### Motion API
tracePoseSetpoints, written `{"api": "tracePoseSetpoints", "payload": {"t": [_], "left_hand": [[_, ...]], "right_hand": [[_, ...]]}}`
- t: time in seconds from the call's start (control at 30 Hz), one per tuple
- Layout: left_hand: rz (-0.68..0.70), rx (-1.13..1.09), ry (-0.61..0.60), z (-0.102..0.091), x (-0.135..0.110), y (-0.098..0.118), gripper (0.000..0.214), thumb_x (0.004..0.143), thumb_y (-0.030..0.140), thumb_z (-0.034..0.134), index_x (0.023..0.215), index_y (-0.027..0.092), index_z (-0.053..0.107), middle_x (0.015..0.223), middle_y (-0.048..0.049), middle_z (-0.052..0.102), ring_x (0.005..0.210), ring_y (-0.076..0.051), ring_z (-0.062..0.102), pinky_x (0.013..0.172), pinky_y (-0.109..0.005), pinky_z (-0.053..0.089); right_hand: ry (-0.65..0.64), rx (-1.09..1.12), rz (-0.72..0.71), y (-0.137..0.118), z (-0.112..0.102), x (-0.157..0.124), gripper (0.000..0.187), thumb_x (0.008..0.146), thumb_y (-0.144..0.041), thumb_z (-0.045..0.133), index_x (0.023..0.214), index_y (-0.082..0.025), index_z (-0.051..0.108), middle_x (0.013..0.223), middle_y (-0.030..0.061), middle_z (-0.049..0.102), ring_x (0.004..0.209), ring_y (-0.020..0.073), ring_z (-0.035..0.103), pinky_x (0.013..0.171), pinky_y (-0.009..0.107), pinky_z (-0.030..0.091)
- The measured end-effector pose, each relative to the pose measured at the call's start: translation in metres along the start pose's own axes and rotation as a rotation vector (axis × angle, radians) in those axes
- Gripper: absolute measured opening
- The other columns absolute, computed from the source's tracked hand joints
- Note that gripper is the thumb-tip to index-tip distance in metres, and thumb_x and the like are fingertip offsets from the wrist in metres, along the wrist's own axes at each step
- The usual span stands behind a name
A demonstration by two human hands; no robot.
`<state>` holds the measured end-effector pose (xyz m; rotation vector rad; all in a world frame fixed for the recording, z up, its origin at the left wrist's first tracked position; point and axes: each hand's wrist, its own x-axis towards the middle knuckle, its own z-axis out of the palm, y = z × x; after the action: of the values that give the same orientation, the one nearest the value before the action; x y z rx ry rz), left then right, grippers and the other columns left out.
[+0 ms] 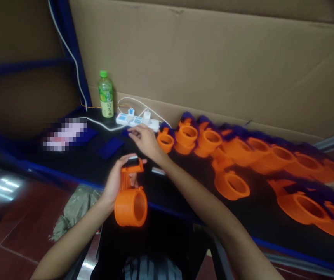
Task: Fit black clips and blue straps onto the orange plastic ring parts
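My left hand (117, 181) is closed around the handle of an orange plastic part (131, 198) with a wide ring at its lower end, held above the near edge of the black table (76, 163). My right hand (145, 139) reaches further out over the table, fingers bent near a small dark blue piece (126, 133) beside the white power strip (138, 121); whether it grips anything I cannot make out. A flat blue pad (110, 147) lies just left of that hand.
Several more orange ring parts (232, 184) with dark blue pieces lie in rows across the table's right half. A green drink bottle (105, 94) stands at the back left. Cardboard sheets (213, 58) form the back wall. A crumpled bag (76, 208) lies on the red floor.
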<state>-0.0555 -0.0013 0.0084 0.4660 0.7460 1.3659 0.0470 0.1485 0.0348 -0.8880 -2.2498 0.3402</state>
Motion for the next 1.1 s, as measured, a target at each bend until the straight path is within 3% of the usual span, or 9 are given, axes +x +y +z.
{"api": "tracePoseSetpoints", "payload": {"t": [0.13,0.27,0.4,0.5,0.6,0.73,0.9,1.1], "left_hand": [[-0.100,-0.063,-0.019,0.000,0.001,0.003,0.043,0.086,0.048,0.054,0.102,0.011,0.068,0.046,0.0015,0.055,0.037,-0.012,0.046,0.043,-0.023,0.046],[-0.092,-0.087,0.000,0.002,0.001,0.001,0.037,0.087,0.048,0.052,0.082,0.014,0.066,0.045,0.0016,0.052,0.039,-0.011,0.048,0.046,-0.023,0.046],[-0.127,-0.043,0.010,0.001,0.000,-0.002,0.042,0.087,0.052,0.051,0.069,0.016,0.060,0.046,-0.0001,0.051,0.043,-0.013,0.052,0.048,-0.023,0.047],[-0.145,0.001,-0.003,0.000,0.000,-0.003,0.043,0.087,0.052,0.052,0.067,0.016,0.060,0.043,0.0009,0.048,0.043,-0.013,0.052,0.050,-0.023,0.048],[-0.155,0.046,-0.018,-0.001,-0.001,-0.004,0.043,0.087,0.052,0.053,0.066,0.016,0.059,0.041,0.0011,0.047,0.043,-0.013,0.053,0.051,-0.024,0.049],[-0.169,0.081,-0.039,0.000,-0.002,-0.005,0.039,0.087,0.053,0.054,0.077,0.016,0.061,0.042,0.0030,0.048,0.038,-0.014,0.051,0.047,-0.025,0.050],[-0.078,0.167,-0.026,0.003,-0.004,-0.007,0.037,0.085,0.052,0.057,0.098,0.018,0.062,0.041,0.0054,0.050,0.037,-0.018,0.056,0.043,-0.026,0.050],[-0.090,0.172,-0.061,0.002,-0.002,-0.008,0.037,0.085,0.053,0.057,0.094,0.017,0.061,0.042,0.0046,0.051,0.038,-0.018,0.057,0.045,-0.027,0.051]], "right_hand": [[0.150,0.446,0.112,-0.018,-0.025,-0.048,0.017,0.090,-0.027,0.068,0.104,-0.018,0.067,0.103,0.0067,0.071,0.094,0.0156,0.069,0.081,0.030,0.058],[0.133,0.642,0.140,-0.037,-0.038,-0.090,0.014,0.089,-0.027,0.070,0.098,-0.018,0.064,0.120,0.0100,0.070,0.104,0.0181,0.070,0.089,0.035,0.059],[0.076,0.482,0.070,-0.045,-0.047,-0.108,0.005,0.089,-0.023,0.070,0.092,-0.020,0.068,0.121,0.0084,0.072,0.114,0.0206,0.067,0.102,0.043,0.053],[0.050,0.409,-0.020,-0.043,-0.055,-0.108,0.001,0.090,-0.021,0.069,0.090,-0.020,0.069,0.125,0.0082,0.070,0.117,0.0205,0.066,0.105,0.042,0.051],[0.000,0.334,-0.090,-0.040,-0.064,-0.107,0.014,0.093,-0.021,0.066,0.106,-0.023,0.070,0.127,0.0069,0.069,0.116,0.0189,0.067,0.102,0.039,0.054],[-0.109,0.217,-0.120,-0.037,-0.073,-0.110,0.034,0.094,-0.023,0.065,0.128,-0.027,0.066,0.124,0.0064,0.068,0.114,0.0177,0.067,0.100,0.036,0.055],[-0.088,0.221,-0.111,-0.039,-0.075,-0.119,0.031,0.093,-0.026,0.066,0.124,-0.026,0.067,0.120,0.0071,0.067,0.109,0.0179,0.067,0.095,0.033,0.058],[-0.134,0.038,-0.174,-0.043,-0.081,-0.122,0.038,0.094,-0.025,0.063,0.132,-0.029,0.063,0.121,0.0078,0.065,0.112,0.0193,0.065,0.099,0.037,0.056]]}}
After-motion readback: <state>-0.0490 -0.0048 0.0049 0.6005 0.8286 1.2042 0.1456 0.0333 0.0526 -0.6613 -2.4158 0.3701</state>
